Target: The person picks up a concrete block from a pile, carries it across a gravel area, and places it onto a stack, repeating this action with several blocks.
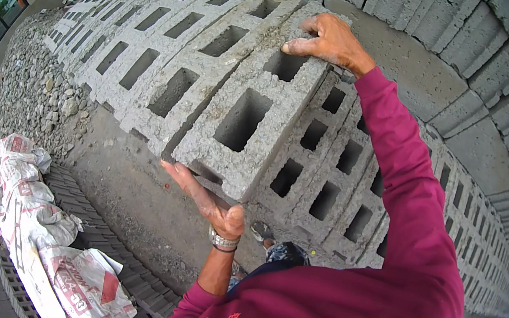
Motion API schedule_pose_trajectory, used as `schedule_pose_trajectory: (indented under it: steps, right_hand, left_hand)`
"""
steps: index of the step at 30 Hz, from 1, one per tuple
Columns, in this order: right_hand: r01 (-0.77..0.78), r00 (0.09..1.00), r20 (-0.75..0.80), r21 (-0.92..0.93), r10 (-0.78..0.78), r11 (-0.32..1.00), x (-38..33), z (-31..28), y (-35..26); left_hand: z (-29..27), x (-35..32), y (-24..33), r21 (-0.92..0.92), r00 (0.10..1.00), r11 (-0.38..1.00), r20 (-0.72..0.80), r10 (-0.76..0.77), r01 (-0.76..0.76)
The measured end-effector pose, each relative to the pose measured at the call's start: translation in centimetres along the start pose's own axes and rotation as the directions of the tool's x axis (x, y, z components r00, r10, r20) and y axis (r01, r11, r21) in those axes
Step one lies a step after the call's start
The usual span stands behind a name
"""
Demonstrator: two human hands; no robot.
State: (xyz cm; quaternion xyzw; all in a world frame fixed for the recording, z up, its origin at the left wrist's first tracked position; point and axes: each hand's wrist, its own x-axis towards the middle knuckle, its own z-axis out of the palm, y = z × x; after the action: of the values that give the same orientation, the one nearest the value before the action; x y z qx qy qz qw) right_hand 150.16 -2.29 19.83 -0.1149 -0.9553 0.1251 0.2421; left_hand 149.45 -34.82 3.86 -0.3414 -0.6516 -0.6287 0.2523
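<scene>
A grey hollow concrete block [265, 85] lies at the end of a raised row, its rectangular holes facing up. My left hand [209, 207] is cupped against the block's near end, fingers reaching under its lower edge and thumb at the right corner. My right hand [335, 41] grips the far end, with the thumb at the edge of a hole and the fingers bent over the top. A narrow gap parts this block from the neighbouring block [205, 73] on its left. Where the left fingertips press is partly hidden.
More hollow blocks [348, 181] stand lower on the right, in a long row. Stacked blocks [420, 15] form a wall at the far side. White sacks [28, 202] lie at the lower left, near a gravel heap [44, 90]. My foot [262, 231] is on the ground below.
</scene>
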Motion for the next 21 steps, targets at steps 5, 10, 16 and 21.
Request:
schedule_pose_trajectory:
  steps: [5,10,16,21]
  right_hand:
    - [0.058,0.998,-0.016,0.009,-0.058,0.998,-1.1,-0.2,0.6]
    - [-0.078,0.996,0.050,0.039,0.076,0.996,-0.6,-0.4,-0.5]
    - [-0.198,0.980,0.002,0.066,0.199,0.978,-0.5,-0.2,-1.9]
    - [-0.145,0.989,-0.033,0.002,0.145,0.989,-0.8,-0.5,-3.2]
  left_hand:
    - [-4.3,-1.0,-1.4,-0.290,0.951,0.909,0.020,-0.309,0.301]
    - [-7.6,2.0,-4.1,-0.262,0.969,0.941,-0.070,-0.238,0.213]
    - [-4.0,7.7,-6.8,-0.017,0.990,0.994,-0.091,0.106,-0.108]
    - [-1.4,8.7,-7.2,-0.021,0.984,0.992,-0.137,0.117,-0.121]
